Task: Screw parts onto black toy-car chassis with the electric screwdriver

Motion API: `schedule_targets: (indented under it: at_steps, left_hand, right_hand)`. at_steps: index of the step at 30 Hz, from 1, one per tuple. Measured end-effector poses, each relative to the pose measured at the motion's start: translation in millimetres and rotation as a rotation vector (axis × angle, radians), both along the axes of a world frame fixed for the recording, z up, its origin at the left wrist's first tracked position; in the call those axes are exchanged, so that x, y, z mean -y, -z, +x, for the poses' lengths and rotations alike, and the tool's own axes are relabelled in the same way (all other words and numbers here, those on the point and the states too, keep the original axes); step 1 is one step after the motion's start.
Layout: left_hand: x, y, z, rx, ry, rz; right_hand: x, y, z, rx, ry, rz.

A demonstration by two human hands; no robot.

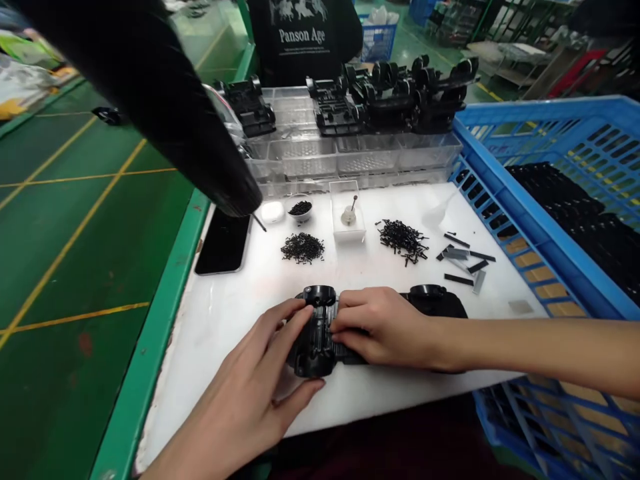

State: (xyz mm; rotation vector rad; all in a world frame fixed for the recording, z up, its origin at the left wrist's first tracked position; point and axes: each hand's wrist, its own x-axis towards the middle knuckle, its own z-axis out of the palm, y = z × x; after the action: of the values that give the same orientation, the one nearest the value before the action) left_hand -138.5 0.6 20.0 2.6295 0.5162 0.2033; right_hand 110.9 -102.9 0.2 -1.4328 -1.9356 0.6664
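A black toy car chassis (345, 351) lies wheels-up on the white tabletop in front of me. My left hand (260, 373) grips its left end, fingers on the upper side and thumb low by the near wheel (315, 364). Over the middle of the chassis, my right hand (385, 327) is closed, its fingertips pressed together against the underside; whatever they pinch is hidden. A dark electric screwdriver (200, 127) hangs at upper left, its bit pointing down toward the table. Piles of small black screws (303, 248) and longer black pins (403, 241) lie beyond the chassis.
A phone (223, 241), a small bowl of black screws (300, 209) and a clear box (349, 213) stand farther back. Black strips (459, 279) lie at right. More chassis (335, 107) rest on clear trays (310, 157). A blue crate (565, 110) borders the right side; a person (307, 57) is opposite.
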Motion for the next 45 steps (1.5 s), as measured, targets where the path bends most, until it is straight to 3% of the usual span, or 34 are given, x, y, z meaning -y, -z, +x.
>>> schedule_targets:
  at_steps: [7, 28, 38, 45]
  left_hand:
    - [1.6, 13.0, 9.5, 0.051, -0.038, 0.028]
    - [13.2, 14.8, 15.7, 0.149, -0.023, 0.149]
    - [16.4, 16.3, 17.4, 0.164, -0.046, 0.158]
    - [15.1, 14.6, 16.7, 0.166, -0.028, 0.128]
  right_hand:
    - [-3.5, -2.2, 1.1, 0.051, 0.016, 0.001]
    - [-5.4, -5.4, 5.0, 0.082, -0.019, -0.040]
    - [-10.2, -11.0, 6.6, 0.309, -0.144, 0.022]
    - [-6.5, -20.2, 11.0, 0.710, -0.310, 0.306]
